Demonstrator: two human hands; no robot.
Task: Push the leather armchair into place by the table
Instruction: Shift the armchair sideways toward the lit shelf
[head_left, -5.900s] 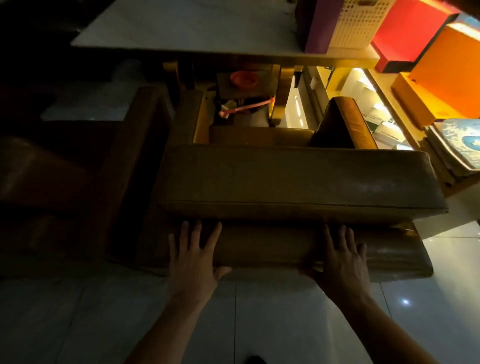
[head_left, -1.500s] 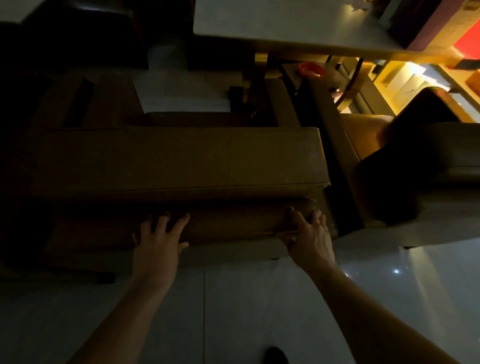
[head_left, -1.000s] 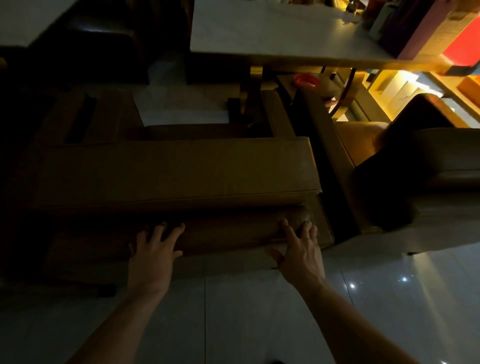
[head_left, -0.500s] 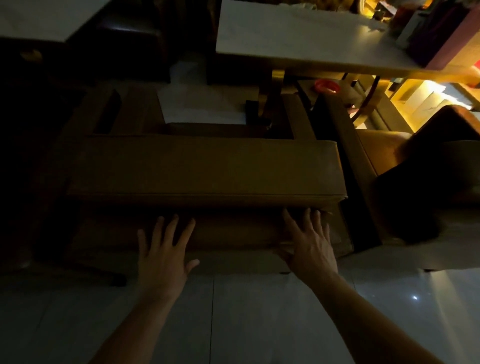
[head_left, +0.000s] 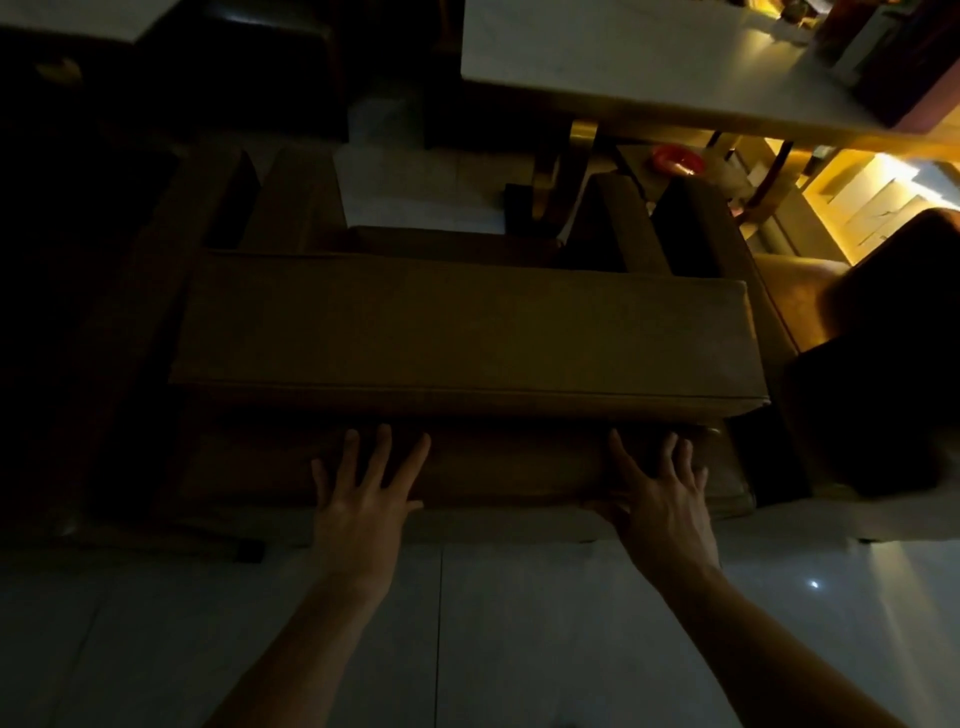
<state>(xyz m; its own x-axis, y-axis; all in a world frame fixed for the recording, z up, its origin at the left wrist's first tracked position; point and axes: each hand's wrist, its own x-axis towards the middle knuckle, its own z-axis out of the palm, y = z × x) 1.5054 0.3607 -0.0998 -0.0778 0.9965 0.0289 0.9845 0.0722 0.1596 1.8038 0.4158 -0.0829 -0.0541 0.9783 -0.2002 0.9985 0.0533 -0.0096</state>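
Dim room: hands (head_left: 363, 512) flat against armchair (head_left: 467, 332) back.

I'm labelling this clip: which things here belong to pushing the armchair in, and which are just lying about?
Part of the job:
leather armchair
table
left hand
right hand

Just lying about:
red round object under the table
second armchair at right
tiled floor

My view is very dim. Warm yellow light spills in from the upper right, the left side sinks into near-black shadow, a small glare spot shines on the floor tiles (head_left: 813, 584), and edges bend with wide-angle distortion.
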